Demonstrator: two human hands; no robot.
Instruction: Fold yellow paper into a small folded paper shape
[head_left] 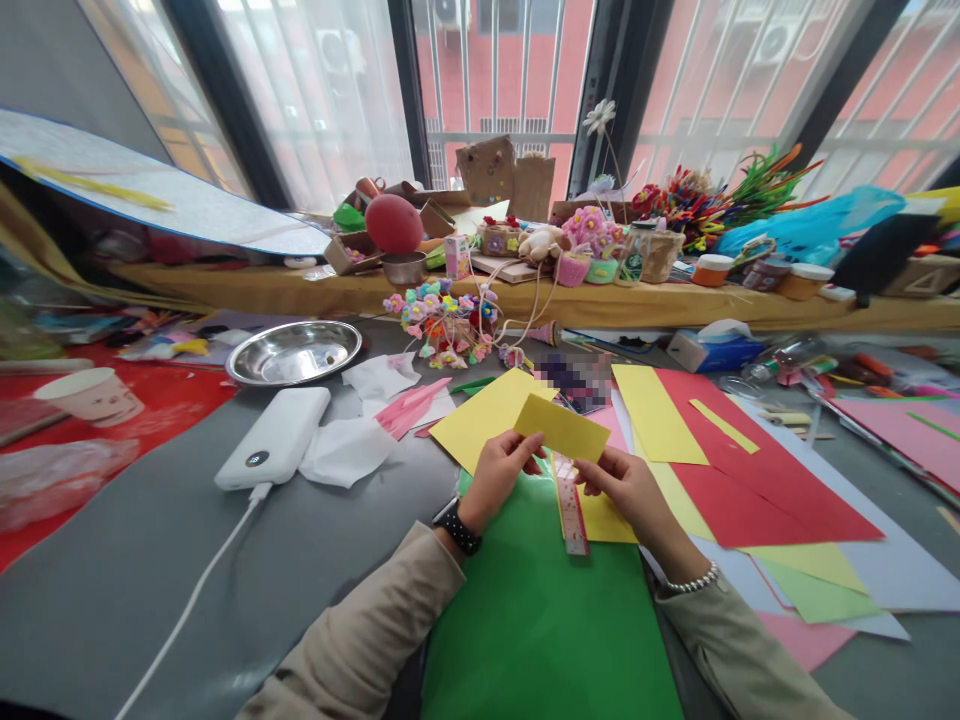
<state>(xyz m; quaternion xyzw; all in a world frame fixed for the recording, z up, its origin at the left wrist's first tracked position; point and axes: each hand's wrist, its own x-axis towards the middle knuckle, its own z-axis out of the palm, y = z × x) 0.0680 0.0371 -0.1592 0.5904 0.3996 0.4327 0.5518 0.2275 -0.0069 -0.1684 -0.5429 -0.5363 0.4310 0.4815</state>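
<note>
Between my two hands a small yellow paper rectangle (pixel 564 428) is held up above the table. My left hand (pixel 501 476) pinches its lower left corner, thumb in front. At its lower right edge, my right hand (pixel 621 490) grips it between thumb and fingers. Below the hands lies a ruler (pixel 573 510) with a red and white pattern, across a yellow paper piece (pixel 609 520) on a green sheet (pixel 551 620). A larger yellow sheet (pixel 472 412) rests behind my left hand.
Right of my hands are red paper (pixel 772 480), a yellow sheet (pixel 652 415) and a narrow yellow strip (pixel 724 426). On the left stand a white power bank (pixel 276 440) with a cable, crumpled tissues (pixel 349 450) and a metal plate (pixel 294 355). Craft flowers (pixel 446 320) sit at the back.
</note>
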